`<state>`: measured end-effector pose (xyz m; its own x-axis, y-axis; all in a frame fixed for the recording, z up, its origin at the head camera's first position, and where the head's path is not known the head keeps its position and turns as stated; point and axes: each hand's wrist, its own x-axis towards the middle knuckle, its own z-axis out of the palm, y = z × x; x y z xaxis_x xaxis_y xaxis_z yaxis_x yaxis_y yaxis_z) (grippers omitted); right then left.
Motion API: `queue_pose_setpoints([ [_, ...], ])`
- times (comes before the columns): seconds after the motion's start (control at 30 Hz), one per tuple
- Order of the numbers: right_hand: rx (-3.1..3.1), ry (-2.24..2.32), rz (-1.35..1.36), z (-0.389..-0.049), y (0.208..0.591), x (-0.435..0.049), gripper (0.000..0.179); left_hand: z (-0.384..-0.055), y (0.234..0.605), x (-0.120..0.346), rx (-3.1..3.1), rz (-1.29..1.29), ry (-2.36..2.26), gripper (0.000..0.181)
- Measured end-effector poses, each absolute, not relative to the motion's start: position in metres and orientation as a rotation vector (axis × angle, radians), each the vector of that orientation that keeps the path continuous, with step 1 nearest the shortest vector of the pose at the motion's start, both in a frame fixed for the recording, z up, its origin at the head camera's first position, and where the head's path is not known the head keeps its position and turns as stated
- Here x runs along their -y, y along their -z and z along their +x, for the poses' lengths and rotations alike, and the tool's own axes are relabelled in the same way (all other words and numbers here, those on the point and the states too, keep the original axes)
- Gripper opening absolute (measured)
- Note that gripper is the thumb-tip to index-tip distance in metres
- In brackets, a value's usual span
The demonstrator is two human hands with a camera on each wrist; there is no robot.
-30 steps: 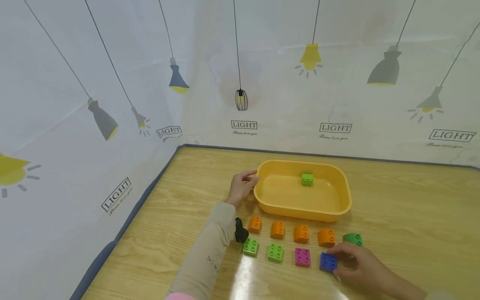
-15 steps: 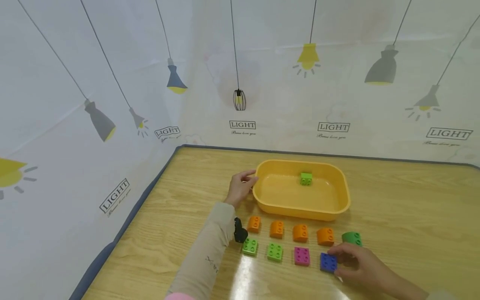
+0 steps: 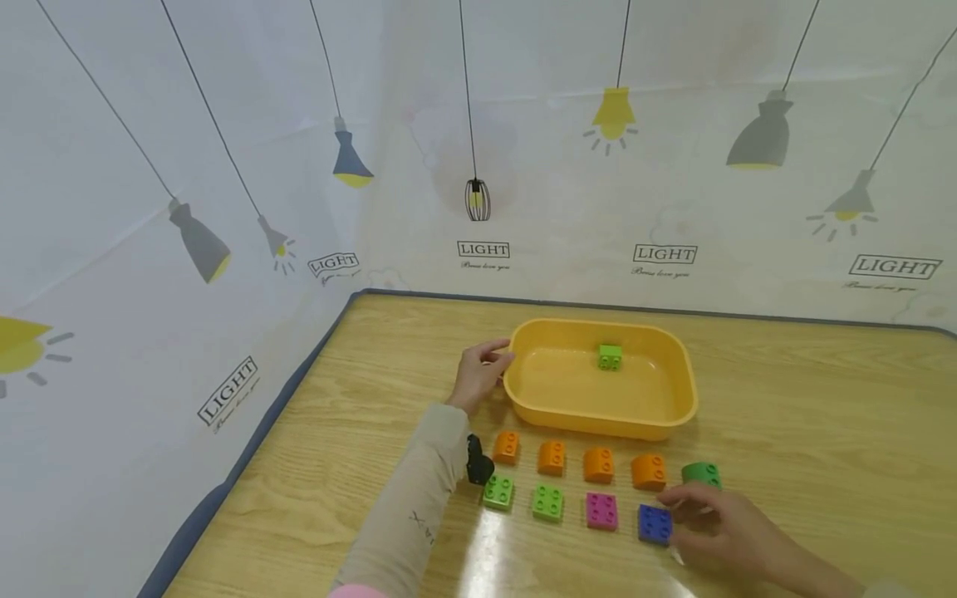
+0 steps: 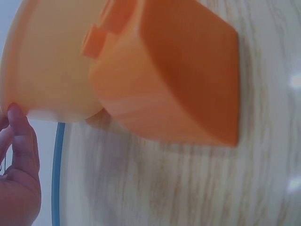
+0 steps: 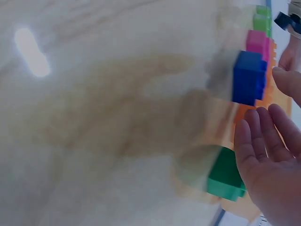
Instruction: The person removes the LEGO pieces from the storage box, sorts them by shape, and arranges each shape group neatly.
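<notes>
A yellow plastic tub (image 3: 598, 422) stands on the table, a light green toy brick (image 3: 609, 357) inside it. My left hand (image 3: 477, 374) touches the tub's left end, fingertips at its outer wall. The right hand (image 3: 721, 527) is just right of a blue toy brick (image 3: 655, 524), thumb and fingers parted. In the right wrist view, a gap shows between those fingers and the blue brick (image 5: 247, 77). Behind the right hand sits a green curved brick (image 3: 701, 474), partly covered by it in the head view.
Several orange curved bricks (image 3: 599, 465) line up before the tub. A magenta brick (image 3: 601, 511) and two light green bricks (image 3: 548, 503) continue the blue brick's row leftward. A black device (image 3: 478, 462) is at the left wrist. White sheeting (image 3: 553, 274) printed with lamps encloses the table's back and left.
The fingers of my right hand have drawn slightly right, away from the blue brick, which stays on the table. My left hand keeps its place at the tub.
</notes>
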<state>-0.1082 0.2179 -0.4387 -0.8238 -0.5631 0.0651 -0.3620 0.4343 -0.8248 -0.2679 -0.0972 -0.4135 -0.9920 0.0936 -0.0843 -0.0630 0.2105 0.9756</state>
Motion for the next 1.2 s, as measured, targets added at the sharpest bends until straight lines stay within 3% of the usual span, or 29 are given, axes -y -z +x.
queue_pose_setpoints([
  [0.23, -2.597, 1.426, -0.998, -0.116, 0.421, -0.219, 0.027, -0.275, 0.428, 0.1, -2.357, 0.101, -1.948, 0.035],
  [0.73, -2.771, 1.361, -1.041, -0.15, 0.374, -0.212, 0.022, -0.269, 0.412, 0.1, -2.291, 0.015, -1.916, 0.036],
  [1.03, -2.816, 1.295, -0.981, -0.174, 0.361, -0.212, 0.022, -0.272, 0.422, 0.098, -2.358, 0.008, -1.895, 0.034],
  [1.2, -2.853, 1.244, -0.892, -0.192, 0.356, -0.209, 0.019, -0.262, 0.403, 0.097, -2.323, 0.028, -1.893, 0.036],
])
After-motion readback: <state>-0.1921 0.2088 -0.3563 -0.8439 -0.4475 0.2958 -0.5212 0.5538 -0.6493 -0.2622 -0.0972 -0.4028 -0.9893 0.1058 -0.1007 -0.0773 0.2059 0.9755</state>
